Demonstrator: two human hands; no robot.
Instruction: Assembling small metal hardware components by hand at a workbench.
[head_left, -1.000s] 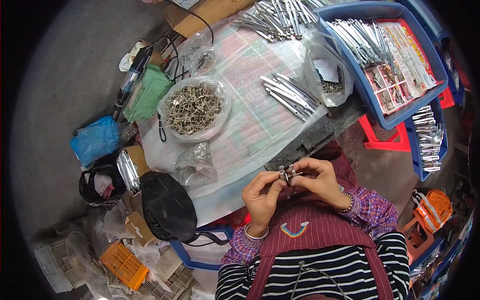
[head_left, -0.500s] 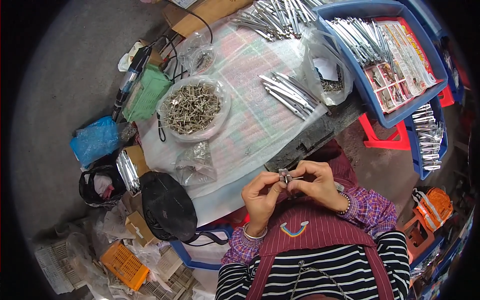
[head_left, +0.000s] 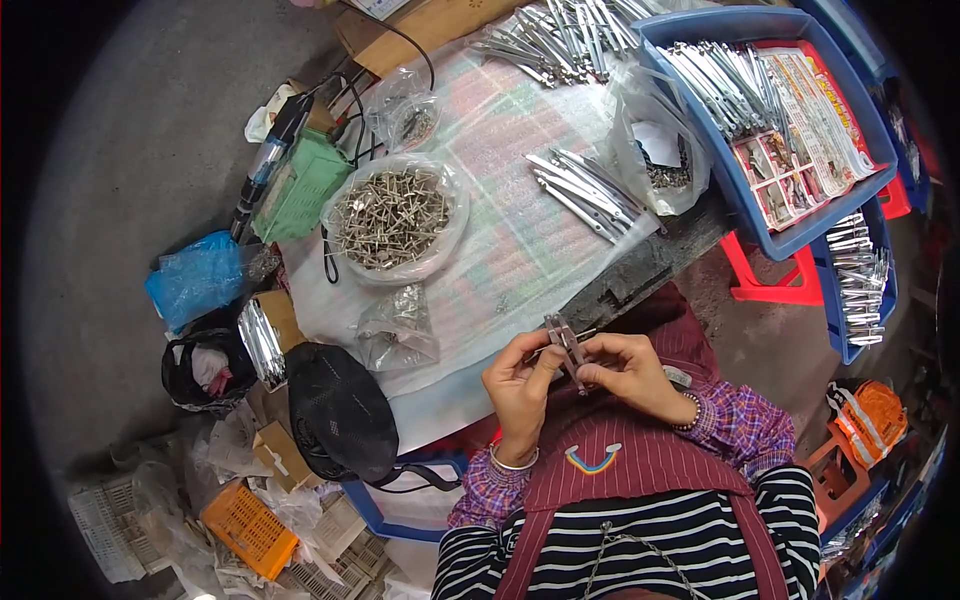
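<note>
Fingers [head_left: 613, 346] pinch a slim metal piece [head_left: 566, 344] between them.

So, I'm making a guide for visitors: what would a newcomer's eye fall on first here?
Probably the open clear plastic bag heaped with metal pins, on the left part of the sheet-covered table. Next, perhaps, the blue tray at the upper right, holding silver metal strips. Then, at lower centre by the table's near edge, the left hand and right hand hold a small metal piece between them.
</note>
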